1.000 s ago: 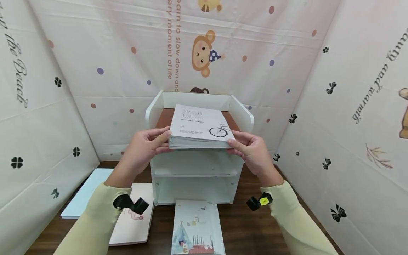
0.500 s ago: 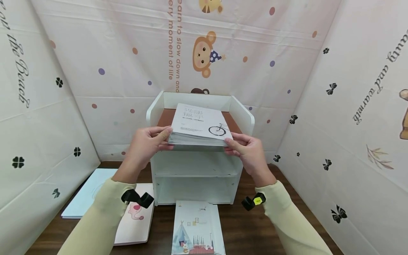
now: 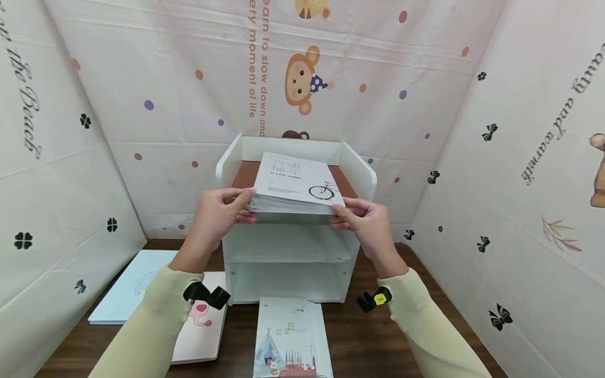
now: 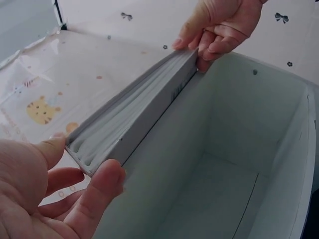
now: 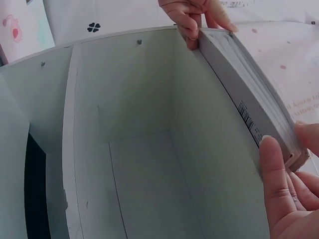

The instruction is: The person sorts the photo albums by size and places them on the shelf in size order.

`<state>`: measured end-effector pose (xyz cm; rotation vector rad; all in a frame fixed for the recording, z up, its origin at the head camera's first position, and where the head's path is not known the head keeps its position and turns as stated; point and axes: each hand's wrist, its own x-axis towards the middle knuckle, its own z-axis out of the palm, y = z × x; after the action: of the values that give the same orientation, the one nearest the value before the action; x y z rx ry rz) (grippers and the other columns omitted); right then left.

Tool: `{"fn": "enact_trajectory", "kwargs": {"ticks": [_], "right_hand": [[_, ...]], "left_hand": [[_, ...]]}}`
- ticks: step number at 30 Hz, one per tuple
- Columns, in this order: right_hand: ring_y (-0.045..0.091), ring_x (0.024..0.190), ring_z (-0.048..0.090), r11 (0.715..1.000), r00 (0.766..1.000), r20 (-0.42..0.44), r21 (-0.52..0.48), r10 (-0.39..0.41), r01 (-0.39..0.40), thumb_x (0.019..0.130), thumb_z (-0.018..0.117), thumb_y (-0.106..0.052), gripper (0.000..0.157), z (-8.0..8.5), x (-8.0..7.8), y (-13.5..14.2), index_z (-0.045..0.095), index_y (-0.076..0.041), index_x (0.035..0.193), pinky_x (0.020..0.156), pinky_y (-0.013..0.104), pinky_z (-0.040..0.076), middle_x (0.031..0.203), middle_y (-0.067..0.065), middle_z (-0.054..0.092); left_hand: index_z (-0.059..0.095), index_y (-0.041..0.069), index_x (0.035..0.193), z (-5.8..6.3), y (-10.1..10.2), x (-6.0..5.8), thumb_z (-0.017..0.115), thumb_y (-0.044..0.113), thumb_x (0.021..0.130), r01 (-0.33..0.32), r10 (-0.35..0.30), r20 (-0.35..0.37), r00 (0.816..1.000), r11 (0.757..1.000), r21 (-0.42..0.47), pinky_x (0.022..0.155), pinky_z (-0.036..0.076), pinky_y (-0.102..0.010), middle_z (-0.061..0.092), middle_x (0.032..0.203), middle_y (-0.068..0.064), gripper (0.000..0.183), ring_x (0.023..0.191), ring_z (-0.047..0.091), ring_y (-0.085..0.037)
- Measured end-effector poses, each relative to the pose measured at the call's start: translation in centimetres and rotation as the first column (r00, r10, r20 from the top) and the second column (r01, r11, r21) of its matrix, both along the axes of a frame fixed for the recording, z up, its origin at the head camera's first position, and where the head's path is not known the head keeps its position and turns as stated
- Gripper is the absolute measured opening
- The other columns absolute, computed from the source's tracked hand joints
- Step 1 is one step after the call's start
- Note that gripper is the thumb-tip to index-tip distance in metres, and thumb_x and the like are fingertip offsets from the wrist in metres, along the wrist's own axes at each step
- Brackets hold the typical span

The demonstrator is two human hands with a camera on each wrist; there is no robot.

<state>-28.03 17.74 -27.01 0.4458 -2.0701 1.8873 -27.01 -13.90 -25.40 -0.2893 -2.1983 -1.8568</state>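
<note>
A thick white book [image 3: 295, 181] with a bicycle drawn on its cover lies flat at the front of the white shelf unit's brown top. My left hand [image 3: 215, 215] pinches its near left corner, thumb above and fingers below. At the near right corner my right hand [image 3: 366, 223] grips it the same way. Both wrist views show the book's page edges [image 4: 134, 109] and a barcode [image 5: 249, 122] on its underside. The far part of the brown top is partly hidden by the book.
The white shelf unit [image 3: 290, 260] has raised sides and compartments below. In front lies a book with a tent picture [image 3: 288, 336]. To the left are a pink-elephant book [image 3: 203, 325] and a light blue one [image 3: 127, 286], partly behind my sleeve. Patterned cloth [image 3: 165, 131] surrounds the table.
Over the last second the book has slid slightly away from me over the brown top, both hands moving with it. In the last half second it has hardly moved.
</note>
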Motion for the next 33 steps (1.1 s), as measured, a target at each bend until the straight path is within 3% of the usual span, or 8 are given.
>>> {"fn": "enact_trajectory", "kwargs": {"ticks": [8,13,17,25,33], "right_hand": [[0.017,0.075,0.077,0.999,0.999,0.016,0.01,0.036,-0.036,0.084,0.086,-0.012,0.052,0.1,0.1,0.2,0.066,0.002,0.129,0.075,0.035,0.065,0.092,0.001,0.078],[0.015,0.075,0.077,0.998,0.998,0.033,-0.02,0.057,-0.057,0.083,0.085,-0.007,0.053,0.2,0.1,0.2,0.064,0.003,0.131,0.077,0.034,0.065,0.092,0.001,0.077],[0.015,0.075,0.077,0.997,0.997,0.049,-0.04,0.063,-0.061,0.084,0.084,-0.005,0.051,0.2,0.1,0.3,0.063,0.005,0.13,0.077,0.033,0.064,0.092,0.0,0.077],[0.016,0.075,0.078,0.997,0.992,0.116,-0.063,0.054,-0.047,0.084,0.085,-0.009,0.044,0.4,-0.1,0.3,0.065,0.006,0.12,0.079,0.034,0.064,0.089,0.002,0.078],[0.018,0.072,0.078,1.0,0.991,0.134,-0.025,0.014,-0.011,0.085,0.085,-0.011,0.037,0.7,-0.1,-0.2,0.068,0.007,0.112,0.076,0.033,0.064,0.09,0.009,0.079]], "left_hand": [[0.068,0.008,0.134,-0.5,-0.8,0.5,0.074,0.038,0.095,0.041,-0.042,-0.009,0.999,0.995,-0.09,0.097,0.058,-0.034,0.074,0.12,-0.015,0.05,0.084,0.079,-0.019],[0.066,0.007,0.136,-0.8,-1.4,0.6,0.078,0.027,0.093,0.106,-0.106,-0.003,0.994,0.991,-0.083,0.094,0.059,-0.027,0.075,0.119,-0.017,0.049,0.094,0.078,-0.023],[0.067,0.007,0.134,-0.8,-1.5,0.5,0.08,0.021,0.091,0.119,-0.118,0.028,0.993,0.99,-0.078,0.091,0.059,-0.023,0.076,0.115,-0.017,0.047,0.093,0.078,-0.019],[0.072,0.005,0.124,-0.8,-1.1,0.4,0.079,0.018,0.092,0.044,-0.038,0.059,0.998,0.994,-0.098,0.099,0.058,-0.033,0.078,0.11,-0.013,0.036,0.092,0.078,-0.02],[0.073,0.0,0.118,-1.2,-0.3,0.0,0.079,0.016,0.092,-0.035,0.036,0.026,0.999,0.999,-0.036,0.079,0.063,-0.025,0.078,0.104,-0.019,0.031,0.077,0.078,-0.014]]}}
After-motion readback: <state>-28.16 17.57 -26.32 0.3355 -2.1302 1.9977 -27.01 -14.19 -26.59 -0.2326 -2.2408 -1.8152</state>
